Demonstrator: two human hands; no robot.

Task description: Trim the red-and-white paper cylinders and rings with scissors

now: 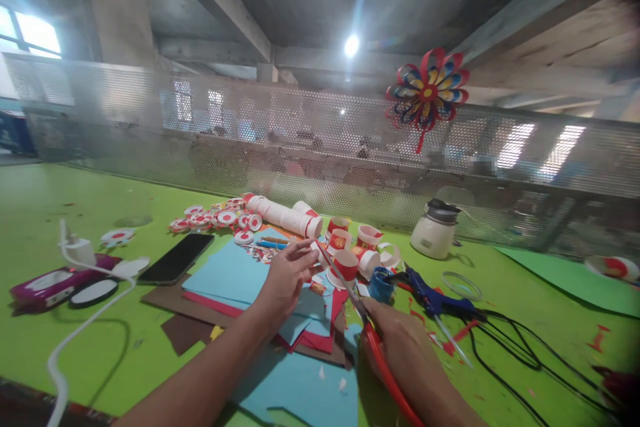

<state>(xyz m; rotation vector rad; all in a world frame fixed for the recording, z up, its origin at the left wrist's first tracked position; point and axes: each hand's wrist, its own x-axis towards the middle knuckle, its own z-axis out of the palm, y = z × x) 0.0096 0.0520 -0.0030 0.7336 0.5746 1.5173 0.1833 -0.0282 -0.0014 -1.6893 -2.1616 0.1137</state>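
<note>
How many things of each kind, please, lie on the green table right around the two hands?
Scissors, in the right hand: 1
Glue gun: 1
Phone: 1
Blue pot: 1
White jar: 1
Total: 5
The left hand rests on stacked paper.

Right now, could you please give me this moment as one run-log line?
left hand: on blue paper | right hand: holds red-handled scissors, blades toward paper cups | surface: green table

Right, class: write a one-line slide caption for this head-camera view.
Right hand holds red-handled scissors while left hand steadies paper over blue card.
</note>
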